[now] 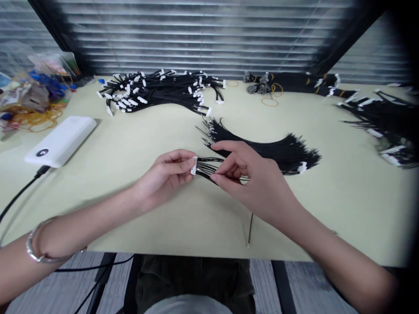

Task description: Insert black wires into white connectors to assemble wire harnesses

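Note:
My left hand (173,174) pinches a white plug connector (194,166) between thumb and fingers, just above the table. Several thin black wires (209,165) run out of the connector to the right. My right hand (245,175) is closed on one thin black wire near the connector, thumb and forefinger pressed together. Its palm hides part of the other wires. Just behind my right hand lies a thick bundle of loose black wires (266,150) with bare metal tips at its left end. A single wire end (250,232) pokes out below my right hand.
A pile of black cables with white connectors (163,91) lies at the back. Tied wire bundles (297,83) and rubber bands (270,102) are to its right, more cables (397,120) at far right. A white power bank (62,140) and plastic bags (30,91) are left.

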`<state>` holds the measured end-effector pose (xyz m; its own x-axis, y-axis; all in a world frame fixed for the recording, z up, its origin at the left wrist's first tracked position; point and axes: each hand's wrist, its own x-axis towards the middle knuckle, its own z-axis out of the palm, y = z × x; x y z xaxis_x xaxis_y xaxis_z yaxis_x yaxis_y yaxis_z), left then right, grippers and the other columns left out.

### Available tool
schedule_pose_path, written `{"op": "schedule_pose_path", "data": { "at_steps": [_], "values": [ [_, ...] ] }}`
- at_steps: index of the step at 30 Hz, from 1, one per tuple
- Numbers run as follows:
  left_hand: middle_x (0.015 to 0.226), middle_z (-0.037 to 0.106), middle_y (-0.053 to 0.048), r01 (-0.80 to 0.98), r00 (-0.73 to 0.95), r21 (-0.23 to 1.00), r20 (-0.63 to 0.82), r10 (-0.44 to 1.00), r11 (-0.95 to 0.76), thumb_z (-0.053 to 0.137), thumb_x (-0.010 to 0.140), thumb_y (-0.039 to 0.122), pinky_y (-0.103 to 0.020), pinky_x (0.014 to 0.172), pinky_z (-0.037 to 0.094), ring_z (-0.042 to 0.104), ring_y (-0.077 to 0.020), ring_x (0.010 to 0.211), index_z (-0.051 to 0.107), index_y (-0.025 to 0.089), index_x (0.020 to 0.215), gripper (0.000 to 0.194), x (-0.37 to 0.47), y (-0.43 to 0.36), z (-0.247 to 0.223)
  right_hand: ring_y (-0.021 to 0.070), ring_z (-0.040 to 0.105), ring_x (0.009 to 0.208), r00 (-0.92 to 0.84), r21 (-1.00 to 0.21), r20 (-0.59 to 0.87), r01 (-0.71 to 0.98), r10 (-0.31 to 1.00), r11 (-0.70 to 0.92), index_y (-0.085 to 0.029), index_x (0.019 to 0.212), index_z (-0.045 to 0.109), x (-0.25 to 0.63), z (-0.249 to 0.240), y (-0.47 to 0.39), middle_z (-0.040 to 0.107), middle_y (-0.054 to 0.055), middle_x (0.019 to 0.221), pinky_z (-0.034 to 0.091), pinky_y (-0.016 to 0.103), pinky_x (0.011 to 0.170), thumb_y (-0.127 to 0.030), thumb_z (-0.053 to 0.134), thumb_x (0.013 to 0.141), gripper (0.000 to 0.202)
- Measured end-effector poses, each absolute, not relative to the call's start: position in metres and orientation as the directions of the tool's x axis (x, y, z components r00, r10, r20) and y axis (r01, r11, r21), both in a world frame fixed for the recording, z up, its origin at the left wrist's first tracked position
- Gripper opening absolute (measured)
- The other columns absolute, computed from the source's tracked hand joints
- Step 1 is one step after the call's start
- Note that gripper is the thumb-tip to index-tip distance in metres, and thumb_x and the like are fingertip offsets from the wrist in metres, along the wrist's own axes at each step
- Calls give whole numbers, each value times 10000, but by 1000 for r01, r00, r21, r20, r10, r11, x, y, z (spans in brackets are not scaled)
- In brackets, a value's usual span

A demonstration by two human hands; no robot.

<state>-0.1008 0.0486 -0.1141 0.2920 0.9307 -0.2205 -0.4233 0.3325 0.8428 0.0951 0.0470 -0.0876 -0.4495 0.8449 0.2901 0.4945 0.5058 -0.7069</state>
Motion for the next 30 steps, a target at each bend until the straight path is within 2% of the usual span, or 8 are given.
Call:
{"op": "schedule_pose_path", "data": {
  "at_steps": [10, 23, 30],
  "values": [
    [760, 569, -3, -422, 292, 844, -219, 931, 331, 670, 754, 145, -173, 642, 444, 519, -67, 667, 660, 124, 838, 87, -101, 48, -114, 115, 599, 660, -452, -548, 410, 572, 792, 610, -260, 1155, 511, 94, -89, 45, 655, -27, 769, 480, 226, 615, -134, 568, 785, 395],
    [735, 586, 1, -430, 305, 829, -239, 922, 357, 680, 744, 152, -177, 634, 432, 529, -67, 663, 665, 125, 825, 86, -102, 50, -114, 118, 610, 687, -468, -545, 421, 554, 777, 629, -261, 1134, 518, 95, -90, 47, 658, -21, 793, 488, 230, 635, -145, 568, 786, 370],
    [737, 587, 1, -432, 305, 830, -235, 923, 354, 691, 732, 155, -184, 639, 438, 528, -67, 652, 667, 125, 829, 105, -102, 50, -115, 131, 614, 729, -460, -506, 432, 588, 775, 631, -265, 1127, 519, 95, -91, 45, 653, -16, 801, 491, 243, 652, -152, 556, 794, 354]
  ]
}}
